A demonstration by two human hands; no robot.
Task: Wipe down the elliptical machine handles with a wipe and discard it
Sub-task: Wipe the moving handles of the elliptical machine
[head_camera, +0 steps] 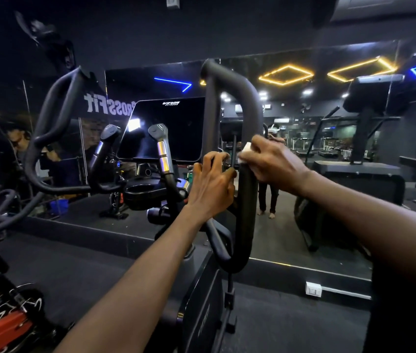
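Note:
The elliptical's right moving handle (246,103) is a tall black padded loop at centre. My right hand (273,161) wraps around its right bar at mid height and presses a small white wipe (247,149) against it. My left hand (212,184) grips the loop's left bar just beside it, fingers curled round the tube. The left moving handle (54,115) curves up at left, untouched. Two short inner grips with silver bands (163,154) stand before the dark console screen (168,128).
A wall mirror behind the machine reflects the gym, ceiling lights and a standing person. A red and black exercise bike (0,322) sits at lower left. Another machine (370,154) stands to the right. A white wall socket (313,289) is low on the mirror ledge.

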